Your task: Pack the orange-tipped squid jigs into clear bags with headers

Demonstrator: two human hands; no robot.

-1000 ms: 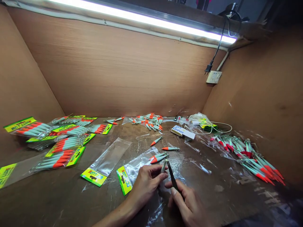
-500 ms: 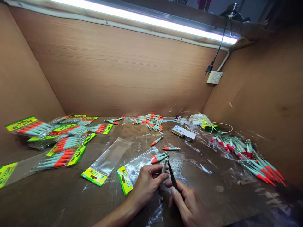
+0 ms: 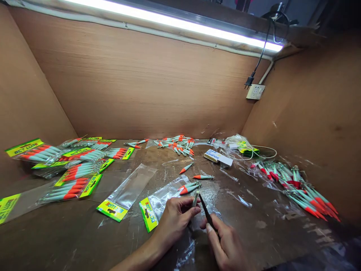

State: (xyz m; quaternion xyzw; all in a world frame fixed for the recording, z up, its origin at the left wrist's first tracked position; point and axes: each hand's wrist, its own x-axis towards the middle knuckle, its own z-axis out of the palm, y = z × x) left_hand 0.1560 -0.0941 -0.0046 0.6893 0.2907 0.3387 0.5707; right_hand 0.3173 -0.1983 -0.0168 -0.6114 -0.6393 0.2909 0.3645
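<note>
My left hand (image 3: 178,216) pinches a pale fishing lure (image 3: 195,200) between thumb and fingers, its hook end pointing away from me. In my right hand (image 3: 222,237) is a dark, slim-tipped tool (image 3: 207,213), which looks like tweezers or fine pliers; its tip is at the lure's hook end. Just beyond my left fingers, a few orange-and-pale lures (image 3: 189,188) lie on a clear bag with a yellow-green header (image 3: 148,215). Two single lures, one (image 3: 203,177) crosswise and one (image 3: 186,168) slanted, rest farther back.
Packed lure bags (image 3: 81,171) pile up at left, near a flat clear bag (image 3: 132,188). Loose lures (image 3: 179,145) lie along the back. A small labelled box (image 3: 216,155) stands right of centre, and more lures (image 3: 304,192) heap at right. A plug (image 3: 249,82) hangs by the socket.
My right hand and the tool have shifted very slightly to the right and down. The lure in my left hand seems turned a little; the rest is unchanged.
</note>
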